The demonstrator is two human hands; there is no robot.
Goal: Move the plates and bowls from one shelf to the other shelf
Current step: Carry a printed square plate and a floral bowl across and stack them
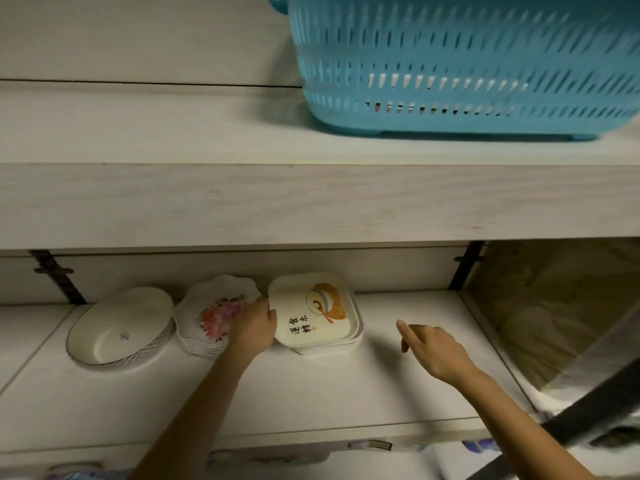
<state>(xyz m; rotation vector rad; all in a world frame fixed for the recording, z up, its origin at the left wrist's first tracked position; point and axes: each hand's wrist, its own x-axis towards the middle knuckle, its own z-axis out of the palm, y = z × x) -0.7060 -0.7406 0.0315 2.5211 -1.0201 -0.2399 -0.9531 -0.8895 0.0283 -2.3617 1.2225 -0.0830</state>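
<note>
Pale wood-grain shelving fills the view: an upper shelf (pixel 173 133) at 12 o'clock and a lower shelf (pixel 346 393) beneath it, with two dark metal brackets (pixel 57 275) seen against the back wall. Three groups of crockery are ranged along the back of the lower shelf.

At 8 o'clock one round white dish with a thin dark rim line (pixel 121 327) is laid flat. Just beside it, at 7 o'clock, one stack of scalloped white plates with a pink floral print (pixel 207 313) is set. At 6 o'clock one stack of square cream plates painted with an orange motif and black characters (pixel 311 313) is placed. The rims are blurred, so perhaps six layers may be counted in the scalloped stack and four in the square one.

The left hand (pixel 254 329) is wedged between the two stacks. Its thumb is laid over the left rim of the top square plate and the edge is pinched. The right hand (pixel 436 348) is held at 4 o'clock, well apart from the square stack, fingers loosely spread, forefinger extended, nothing held. One blue perforated plastic basket (pixel 467 64) is stood on the upper shelf at 1 o'clock.

From the left grip the square stack lies at 3 o'clock; from the right hand, at 9 o'clock. Being square, it offers no long axis. The left hand is the nearer. The lift is judged to turn on the right rim being reached across that gap.
</note>
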